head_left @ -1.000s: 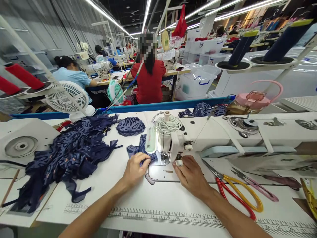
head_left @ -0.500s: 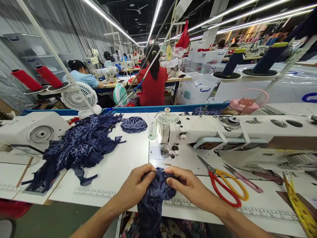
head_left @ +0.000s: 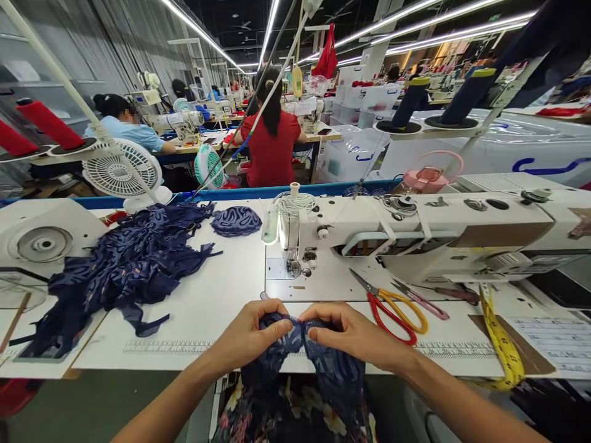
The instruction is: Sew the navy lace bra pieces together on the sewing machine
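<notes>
My left hand [head_left: 252,335] and my right hand [head_left: 351,335] pinch the top edge of a navy patterned lace piece [head_left: 300,360] at the table's near edge. The piece hangs down over my lap, split into two lobes. The white sewing machine [head_left: 415,231] stands just beyond my hands, its needle area [head_left: 295,267] free of fabric. Red and yellow scissors [head_left: 392,307] lie right of my right hand.
A heap of navy lace pieces [head_left: 124,264] covers the table's left side, with a single lace cup [head_left: 236,220] behind it. A yellow tape measure [head_left: 501,341] lies at the right. A white fan [head_left: 122,172] stands at the back left. Other people sew at tables beyond.
My hands pulled the lace piece from under the needle back to the table's near edge. Since then they have spread it into two lobes.
</notes>
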Motion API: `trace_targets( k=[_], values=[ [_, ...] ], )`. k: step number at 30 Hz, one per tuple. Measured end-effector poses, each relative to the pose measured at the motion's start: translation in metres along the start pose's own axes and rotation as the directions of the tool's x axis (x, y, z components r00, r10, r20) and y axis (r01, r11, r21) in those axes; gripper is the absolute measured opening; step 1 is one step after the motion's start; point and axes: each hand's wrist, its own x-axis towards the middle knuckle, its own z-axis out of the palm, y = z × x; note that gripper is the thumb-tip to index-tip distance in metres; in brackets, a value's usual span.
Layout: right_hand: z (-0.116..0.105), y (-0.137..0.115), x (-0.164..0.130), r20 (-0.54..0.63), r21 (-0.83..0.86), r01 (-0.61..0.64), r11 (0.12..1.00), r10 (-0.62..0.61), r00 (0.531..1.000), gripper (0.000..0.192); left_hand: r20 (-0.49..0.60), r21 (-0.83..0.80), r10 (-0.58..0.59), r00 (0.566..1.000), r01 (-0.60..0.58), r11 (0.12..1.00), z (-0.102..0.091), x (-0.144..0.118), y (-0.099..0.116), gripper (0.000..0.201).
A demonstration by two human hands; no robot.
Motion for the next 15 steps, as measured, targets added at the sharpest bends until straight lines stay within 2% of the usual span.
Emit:
trace_targets(
  k=[8, 15],
  values=[
    [0.010, 0.001, -0.001, -0.037, 0.185, -0.055, 0.981, 0.063, 0.997, 0.014, 0.010, -0.022, -0.025, 1.000, 0.025, 0.999, 0.002, -0.006, -0.007, 0.025],
    [0.015, 0.007, -0.003, -0.029, 0.214, -0.082, 0.973, 0.090, 0.995, 0.017, 0.024, -0.101, -0.042, 0.999, 0.044, 0.994, 0.006, -0.011, -0.016, 0.027]
  ],
)
